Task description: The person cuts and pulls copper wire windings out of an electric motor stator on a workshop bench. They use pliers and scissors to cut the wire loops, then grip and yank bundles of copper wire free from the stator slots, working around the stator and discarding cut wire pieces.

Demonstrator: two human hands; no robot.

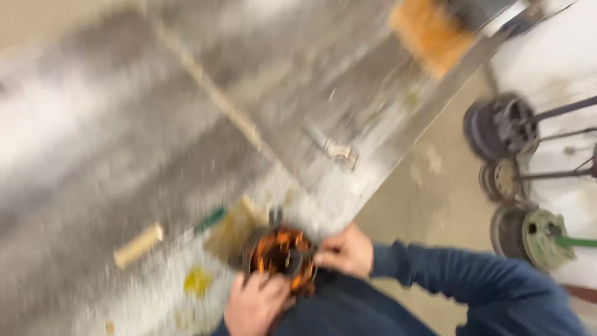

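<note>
A round motor stator (pixel 281 256), dark at its rim and wound inside with orange copper coils, is seen at the near edge of a worn grey workbench (pixel 155 143), low in the blurred head view. It is gripped from both sides: the left hand (pixel 256 305) is curled under and against its lower rim, fingers closed on the metal, while the right hand (pixel 345 250), reaching from a dark blue sleeve (pixel 472 280), is pressed against its right side with fingers bent around the edge. How tightly each hand is clamped cannot be made out through the motion blur. Just beside the stator to the left, a tan block (pixel 231 231) is laid on the bench, with a green-handled tool (pixel 208 219) beyond it and a pale wooden handle (pixel 138 245) further left; a yellow scrap (pixel 197 281) lies nearer the bench edge. A small pale metal part (pixel 341 152) is seen higher up the bench, and an orange-brown brush (pixel 429 34) is placed at the far end. To the right, well apart from the hands, dark round motor housings (pixel 500 127) and a green one (pixel 542 238) are ranged on a white surface (pixel 559 56).
</note>
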